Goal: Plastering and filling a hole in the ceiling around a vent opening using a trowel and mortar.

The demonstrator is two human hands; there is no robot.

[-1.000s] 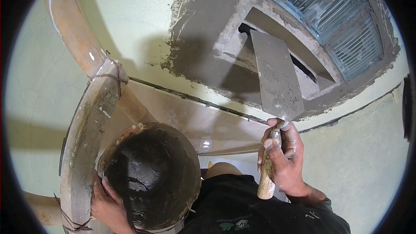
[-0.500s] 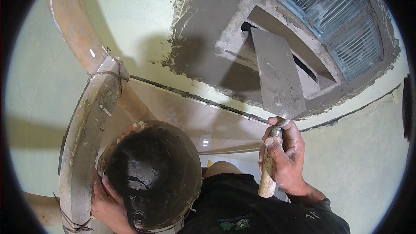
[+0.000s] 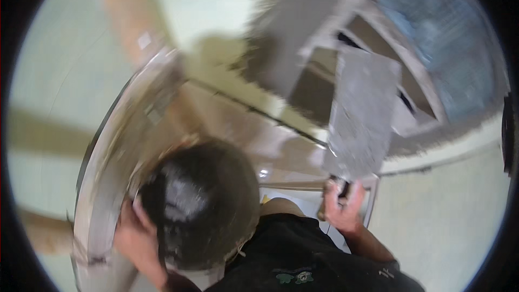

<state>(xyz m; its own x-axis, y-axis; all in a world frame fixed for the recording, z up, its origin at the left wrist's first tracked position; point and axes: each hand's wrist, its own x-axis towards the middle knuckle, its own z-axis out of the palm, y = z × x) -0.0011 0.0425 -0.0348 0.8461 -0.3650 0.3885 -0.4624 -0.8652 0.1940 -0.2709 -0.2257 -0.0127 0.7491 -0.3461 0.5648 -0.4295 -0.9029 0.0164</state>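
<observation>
1. Trowel (image 3: 359,113) sits right of centre, its flat blade raised toward the grey plastered opening (image 3: 346,38); the right hand (image 3: 343,208) is clenched on its handle.
2. Mortar pan (image 3: 203,205), lower left, is gripped at its rim by the left hand (image 3: 135,238).
3. Risk: tilting the pan could spill wet mortar.

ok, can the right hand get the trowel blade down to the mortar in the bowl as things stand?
Probably yes. The right hand holds the trowel up by the grey plaster patch; nothing sits between it and the mortar in the bowl, which the left hand holds. Picture is blurred.
</observation>
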